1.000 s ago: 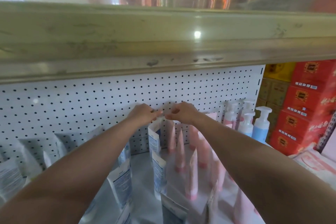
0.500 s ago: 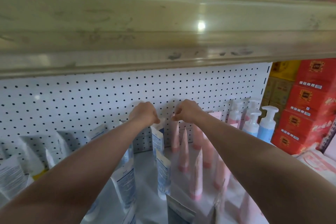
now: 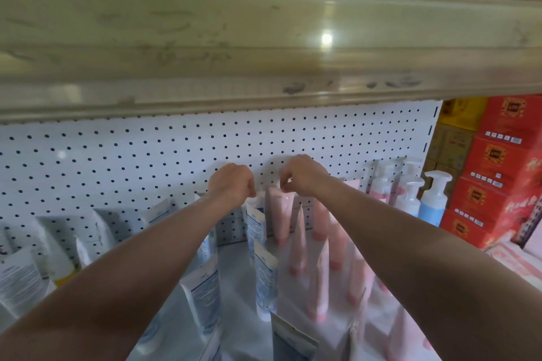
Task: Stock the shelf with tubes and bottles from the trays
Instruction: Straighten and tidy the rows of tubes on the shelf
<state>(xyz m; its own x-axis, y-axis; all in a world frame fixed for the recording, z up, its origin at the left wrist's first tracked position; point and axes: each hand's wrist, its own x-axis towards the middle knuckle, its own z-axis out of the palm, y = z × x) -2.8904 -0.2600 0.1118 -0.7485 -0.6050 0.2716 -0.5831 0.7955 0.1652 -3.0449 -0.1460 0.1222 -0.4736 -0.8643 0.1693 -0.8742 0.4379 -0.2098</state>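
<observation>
Both arms reached to the far back of the shelf (image 3: 234, 272), at the pegboard (image 3: 146, 155). Left hand (image 3: 231, 182) curled at the top edge of a white tube (image 3: 256, 220); fingers bent together, contact with the tube not clear. Right hand (image 3: 305, 174) curled at the top edge of a pink tube (image 3: 280, 214), fingers apparently pinched on it. Both tubes stood upright, side by side, against the pegboard. More pink tubes (image 3: 319, 281) stood in near rows. Pump bottles (image 3: 434, 199) stood far right.
</observation>
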